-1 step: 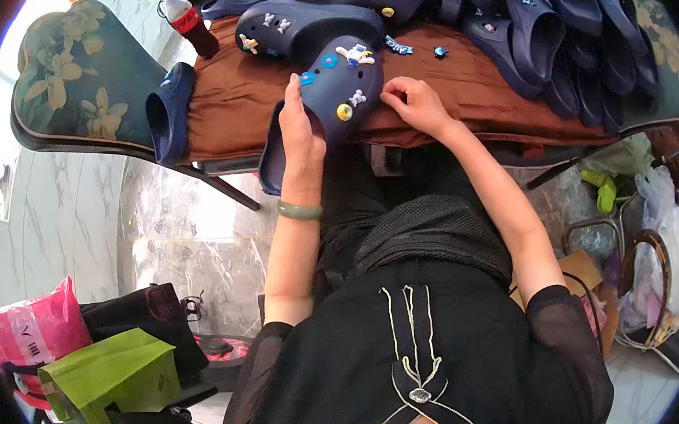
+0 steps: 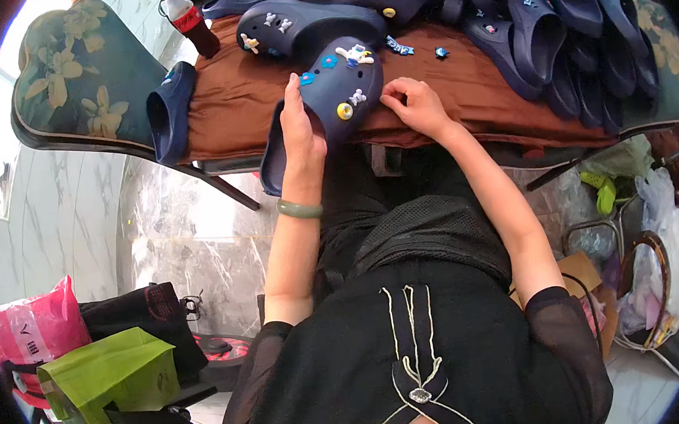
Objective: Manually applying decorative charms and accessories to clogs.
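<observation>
Navy clog (image 2: 331, 91) in hand, at 12 o'clock from the centre of my remote view: its toe points to 1 o'clock, and its heel hangs toward 7, past the near edge of the table, which is draped in brown cloth (image 2: 466, 84). My left grip (image 2: 301, 130), a green bangle (image 2: 300, 209) on its wrist, is closed on the clog at its opening, thumb up along the side. My right grip (image 2: 418, 108) waits at the clog's 3 o'clock side, thumb and fingertips curled together beside the rim; whether they pinch anything, I cannot tell.

Decorations dot the clog's upper, among them a yellow ring charm (image 2: 344, 111), blue flowers (image 2: 329, 61) and a white figure (image 2: 356, 55). Two loose pieces lie apart on the cloth: a blue-and-white charm (image 2: 399, 46) at the clog's 2 o'clock and a small blue charm (image 2: 442, 53) between 2 and 3. Just beyond the toe, at 11 o'clock, another decorated clog (image 2: 311, 27) lies on its side. A heap of clogs (image 2: 538, 41) fills the table toward 3 o'clock, a single clog (image 2: 172, 109) stands at 9, and a red-labelled bottle (image 2: 192, 24) is at 10.
</observation>
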Action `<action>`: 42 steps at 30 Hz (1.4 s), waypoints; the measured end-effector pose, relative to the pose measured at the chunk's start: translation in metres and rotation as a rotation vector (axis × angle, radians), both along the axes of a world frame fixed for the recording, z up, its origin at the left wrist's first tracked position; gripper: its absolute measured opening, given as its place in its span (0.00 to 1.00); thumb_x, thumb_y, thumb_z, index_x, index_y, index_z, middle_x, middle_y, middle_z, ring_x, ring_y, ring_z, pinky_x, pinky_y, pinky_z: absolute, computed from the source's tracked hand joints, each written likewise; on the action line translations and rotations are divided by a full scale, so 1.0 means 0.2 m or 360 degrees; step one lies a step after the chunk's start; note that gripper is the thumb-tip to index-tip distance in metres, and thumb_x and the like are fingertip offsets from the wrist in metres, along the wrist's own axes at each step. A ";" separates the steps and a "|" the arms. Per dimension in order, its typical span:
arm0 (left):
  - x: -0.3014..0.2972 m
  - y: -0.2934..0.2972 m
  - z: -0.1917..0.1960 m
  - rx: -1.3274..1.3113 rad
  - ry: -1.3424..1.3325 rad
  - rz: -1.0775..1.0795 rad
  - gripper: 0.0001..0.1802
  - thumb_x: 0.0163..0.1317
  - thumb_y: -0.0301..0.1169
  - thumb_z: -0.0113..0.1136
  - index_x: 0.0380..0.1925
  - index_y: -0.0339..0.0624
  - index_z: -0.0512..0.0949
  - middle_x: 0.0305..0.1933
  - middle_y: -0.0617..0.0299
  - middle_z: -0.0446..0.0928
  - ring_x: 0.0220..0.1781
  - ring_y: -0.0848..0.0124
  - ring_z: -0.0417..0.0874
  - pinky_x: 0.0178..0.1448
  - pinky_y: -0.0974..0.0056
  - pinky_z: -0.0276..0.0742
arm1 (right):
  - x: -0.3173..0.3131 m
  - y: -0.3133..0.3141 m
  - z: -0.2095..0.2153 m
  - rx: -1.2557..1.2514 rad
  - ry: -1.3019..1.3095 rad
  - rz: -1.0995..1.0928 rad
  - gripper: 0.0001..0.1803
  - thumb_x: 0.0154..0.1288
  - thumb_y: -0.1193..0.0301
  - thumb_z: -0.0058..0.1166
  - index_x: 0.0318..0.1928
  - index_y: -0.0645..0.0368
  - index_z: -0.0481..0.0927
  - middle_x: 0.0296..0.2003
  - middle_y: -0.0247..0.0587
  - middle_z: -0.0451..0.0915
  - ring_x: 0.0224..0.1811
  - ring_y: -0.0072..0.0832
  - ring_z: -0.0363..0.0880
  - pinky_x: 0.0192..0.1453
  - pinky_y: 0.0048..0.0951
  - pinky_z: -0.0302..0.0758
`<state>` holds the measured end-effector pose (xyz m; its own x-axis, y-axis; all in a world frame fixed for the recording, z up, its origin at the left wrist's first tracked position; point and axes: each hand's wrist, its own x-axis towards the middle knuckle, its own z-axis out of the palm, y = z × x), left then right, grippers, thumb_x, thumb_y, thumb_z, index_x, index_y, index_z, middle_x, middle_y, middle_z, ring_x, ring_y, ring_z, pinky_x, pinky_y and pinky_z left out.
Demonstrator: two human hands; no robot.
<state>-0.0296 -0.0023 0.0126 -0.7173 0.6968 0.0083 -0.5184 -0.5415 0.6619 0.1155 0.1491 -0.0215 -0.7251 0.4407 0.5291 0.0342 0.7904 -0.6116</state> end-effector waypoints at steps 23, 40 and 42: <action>0.04 -0.03 0.06 -0.0086 0.0136 -0.0136 0.34 0.65 0.57 0.40 0.47 0.34 0.73 0.47 0.49 0.78 0.44 0.62 0.82 0.53 0.61 0.76 | 0.11 0.64 -0.09 0.0465 -0.0192 -0.1067 0.14 0.61 0.62 0.55 0.43 0.53 0.82 0.42 0.46 0.77 0.45 0.45 0.75 0.49 0.39 0.72; 0.08 -0.08 0.06 0.0046 0.0075 -0.0210 0.23 0.65 0.45 0.47 0.46 0.36 0.73 0.47 0.53 0.78 0.46 0.66 0.81 0.54 0.63 0.74 | -0.08 -0.11 0.19 -0.1187 0.0295 0.0243 0.06 0.59 0.74 0.60 0.36 0.64 0.82 0.30 0.30 0.81 0.33 0.14 0.76 0.40 0.16 0.72; 0.06 -0.06 0.02 0.0062 0.0045 -0.0242 0.21 0.65 0.43 0.48 0.46 0.35 0.73 0.47 0.54 0.78 0.46 0.66 0.81 0.54 0.64 0.74 | -0.12 -0.10 0.15 -0.0979 0.0317 0.0012 0.07 0.59 0.72 0.61 0.35 0.63 0.82 0.28 0.29 0.81 0.31 0.13 0.74 0.38 0.17 0.71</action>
<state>-0.0168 -0.0140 0.0161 -0.6025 0.7962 0.0562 -0.5776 -0.4835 0.6577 0.0917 0.1293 0.0077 -0.6433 0.7017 0.3063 -0.1307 0.2935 -0.9470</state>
